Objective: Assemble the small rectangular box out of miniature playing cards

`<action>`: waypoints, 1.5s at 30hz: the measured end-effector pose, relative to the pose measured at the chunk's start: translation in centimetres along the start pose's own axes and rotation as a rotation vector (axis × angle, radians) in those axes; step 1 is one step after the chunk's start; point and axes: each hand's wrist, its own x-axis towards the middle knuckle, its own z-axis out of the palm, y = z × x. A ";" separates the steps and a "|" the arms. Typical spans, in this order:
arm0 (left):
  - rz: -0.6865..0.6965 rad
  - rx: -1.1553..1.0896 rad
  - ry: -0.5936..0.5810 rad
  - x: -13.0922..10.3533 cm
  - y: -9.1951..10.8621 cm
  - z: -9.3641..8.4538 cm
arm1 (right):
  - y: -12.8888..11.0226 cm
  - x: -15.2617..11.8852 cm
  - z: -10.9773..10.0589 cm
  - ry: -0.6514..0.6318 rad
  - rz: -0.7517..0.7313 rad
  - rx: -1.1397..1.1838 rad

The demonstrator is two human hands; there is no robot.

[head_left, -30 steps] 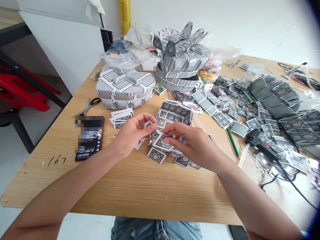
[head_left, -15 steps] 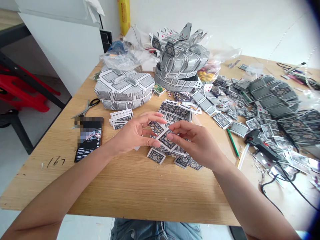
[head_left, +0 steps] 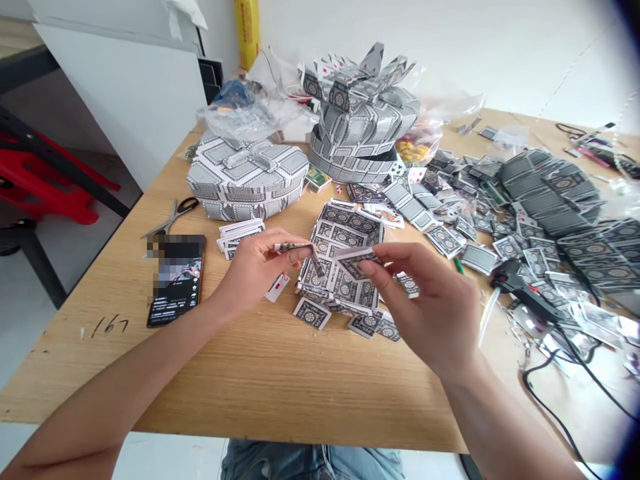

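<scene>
My left hand (head_left: 263, 263) pinches a folded playing card (head_left: 317, 259), seen nearly edge-on. Another folded playing card (head_left: 353, 261), its patterned back showing, is gripped between the thumb and fingers of my right hand (head_left: 420, 287). Both cards are held over an open box made of playing cards (head_left: 343, 230), which sits on the wooden table. Below the box's near edge lie a loose card (head_left: 312, 313) and several more to its right. Under my left hand is a face-up card (head_left: 277, 287) with a red mark.
A card stack (head_left: 241, 233), scissors (head_left: 173, 217) and a phone (head_left: 176, 283) lie left. Behind stand a lidded card box (head_left: 247, 177) and a taller card basket (head_left: 363, 127). Rightward are a glue gun (head_left: 525, 291) with its cable, a green pencil (head_left: 459, 265) and many scattered cards.
My hands have moved apart, the right one shifting rightward with its card. A separate folded card now shows in my left hand, and more of the open box is visible between them.
</scene>
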 end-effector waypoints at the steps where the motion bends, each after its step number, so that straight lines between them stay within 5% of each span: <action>1: 0.039 0.048 0.018 -0.2 0.2 0.1 | -0.4 -0.3 0.0 0.010 -0.041 -0.033; 5: 0.307 0.344 0.113 -0.9 1.1 0.3 | -1.4 -0.8 0.2 0.015 -0.047 -0.068; 8: 0.370 0.450 0.147 -1.1 1.5 0.2 | -1.6 -0.7 0.5 -0.034 -0.002 -0.075; 22: -0.173 -0.167 -0.034 -0.5 0.5 1.0 | -1.1 -0.7 3.4 -0.023 -0.306 -0.320; 25: -0.192 -0.251 -0.063 -0.2 0.4 0.8 | -0.8 -0.7 3.7 -0.042 -0.353 -0.310; 35: -0.029 -0.082 -0.178 0.0 0.3 0.0 | -0.6 -0.5 3.4 -0.146 -0.196 -0.065; 45: -0.317 -0.205 -0.195 0.5 1.0 -0.3 | -0.1 0.0 2.2 -0.372 0.114 0.277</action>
